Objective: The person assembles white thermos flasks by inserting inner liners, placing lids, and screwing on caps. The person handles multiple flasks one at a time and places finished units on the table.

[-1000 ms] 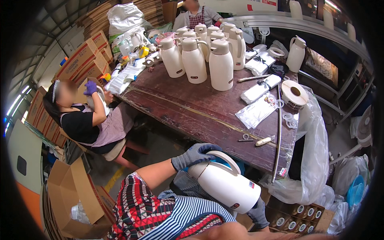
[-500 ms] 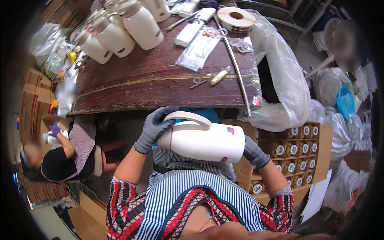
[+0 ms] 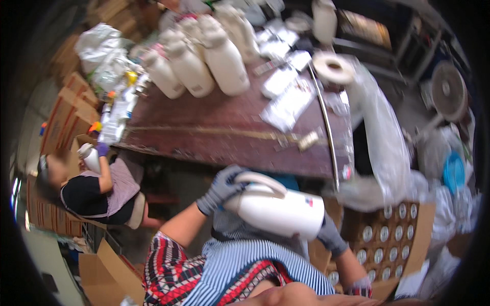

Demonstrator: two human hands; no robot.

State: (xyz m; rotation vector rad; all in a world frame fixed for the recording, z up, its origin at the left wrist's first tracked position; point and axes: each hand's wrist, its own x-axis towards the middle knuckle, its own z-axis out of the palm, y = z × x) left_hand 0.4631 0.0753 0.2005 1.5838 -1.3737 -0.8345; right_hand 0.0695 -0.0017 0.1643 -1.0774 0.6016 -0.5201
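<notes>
A white thermos jug [image 3: 280, 213] with a cream curved handle lies on its side in front of my body, just off the table's near edge. My gloved left hand [image 3: 223, 189] is wrapped round its neck end, beside the handle. Against the base presses my gloved right hand [image 3: 333, 235], its fingers partly hidden behind the jug. A small red and blue label shows near the base end.
On the dark red table [image 3: 214, 137] stand several cream jugs [image 3: 224, 64], a label roll [image 3: 334, 68], plastic packets [image 3: 289, 109] and a metal rod [image 3: 326, 125]. A divided carton [image 3: 424, 239] is at right. At left a co-worker [image 3: 97, 199] handles another jug.
My view has shifted and tilted, so the table and the jug sit lower and further right in the picture. Both hands keep their hold. The co-worker's jug is tipped more upright.
</notes>
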